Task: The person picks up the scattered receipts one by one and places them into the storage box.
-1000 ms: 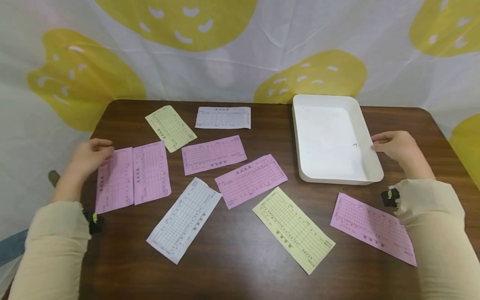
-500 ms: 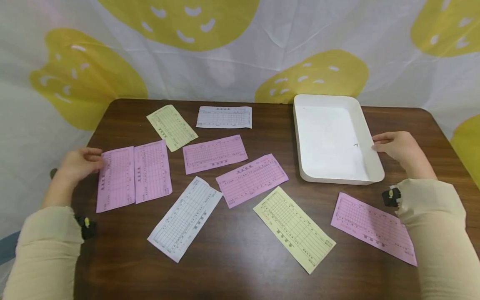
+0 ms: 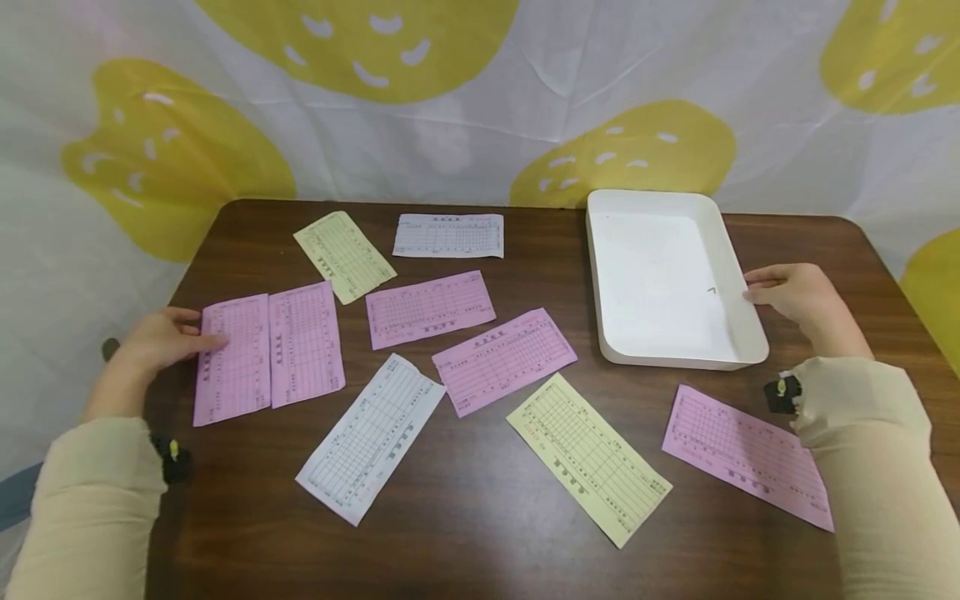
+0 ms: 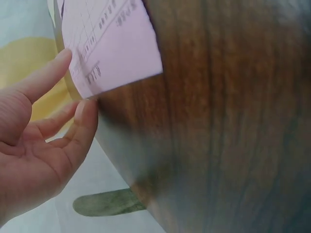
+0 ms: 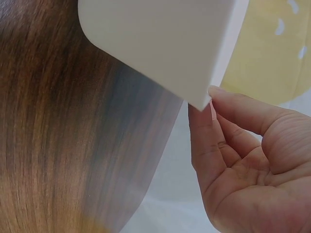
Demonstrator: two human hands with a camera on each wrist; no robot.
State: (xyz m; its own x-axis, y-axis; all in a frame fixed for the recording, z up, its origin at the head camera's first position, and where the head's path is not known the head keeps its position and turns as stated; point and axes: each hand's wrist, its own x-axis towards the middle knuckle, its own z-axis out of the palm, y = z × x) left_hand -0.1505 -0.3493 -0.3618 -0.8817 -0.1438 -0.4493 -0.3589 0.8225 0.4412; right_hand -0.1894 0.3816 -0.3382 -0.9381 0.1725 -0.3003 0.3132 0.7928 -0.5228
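Note:
In the head view my left hand (image 3: 161, 340) is at the left edge of a pink form slip (image 3: 232, 375). Its thumb is stretched over the paper, while the other fingertips sit right at the slip's edge, spread apart from the thumb in the left wrist view. A second pink slip (image 3: 306, 346) lies alongside it. My right hand (image 3: 802, 300) pinches the right wall of a shallow white tray (image 3: 678, 363). The right wrist view has the thumb (image 5: 238, 104) at the rim and the curled fingers under the bottom edge.
More slips are spread over the brown table (image 3: 457, 533): pink (image 3: 504, 362), yellow (image 3: 588, 458) and white (image 3: 371, 439). Another pink slip (image 3: 738, 450) lies near the right sleeve. A patterned cloth (image 3: 450, 150) hangs behind the table's back edge.
My left hand has drawn back left from the pink slip's top, and its thumb has since stretched out over the paper. My right hand and the tray stay in place.

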